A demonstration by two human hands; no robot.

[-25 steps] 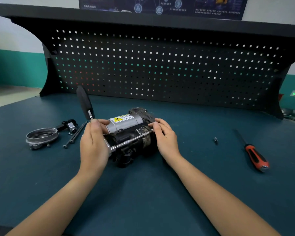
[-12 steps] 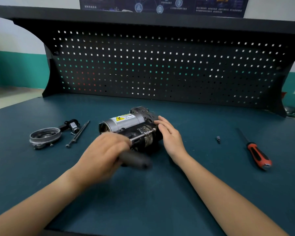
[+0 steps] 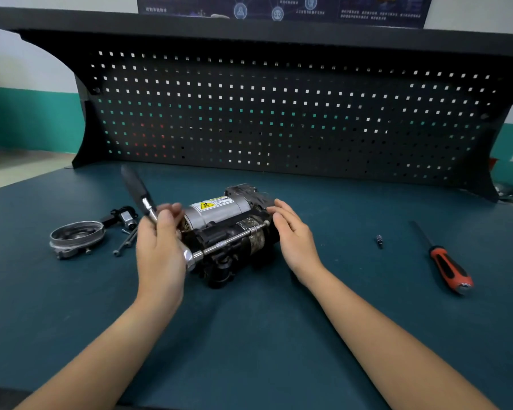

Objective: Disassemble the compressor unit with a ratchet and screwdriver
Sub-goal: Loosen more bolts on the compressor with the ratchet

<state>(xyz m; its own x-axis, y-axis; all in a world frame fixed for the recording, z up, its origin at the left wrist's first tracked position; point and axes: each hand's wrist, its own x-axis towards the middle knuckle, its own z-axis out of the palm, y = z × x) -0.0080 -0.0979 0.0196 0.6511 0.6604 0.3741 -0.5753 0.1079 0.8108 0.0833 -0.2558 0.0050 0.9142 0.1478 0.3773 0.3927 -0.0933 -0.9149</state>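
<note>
Left hand (image 3: 160, 244) grips ratchet (image 3: 137, 189), extension (image 3: 231, 240) running right into compressor (image 3: 216, 214); right hand (image 3: 293, 235) flat against its far end, likely bracing against torque.

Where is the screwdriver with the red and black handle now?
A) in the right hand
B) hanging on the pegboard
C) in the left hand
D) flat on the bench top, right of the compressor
D: the screwdriver with the red and black handle lies flat on the dark teal bench top, apart from the right hand.

Bare left hand (image 3: 160, 250), bare right hand (image 3: 295, 241), slender fingers (image 3: 282, 207), bare left forearm (image 3: 107, 344), bare right forearm (image 3: 382, 335)
</note>
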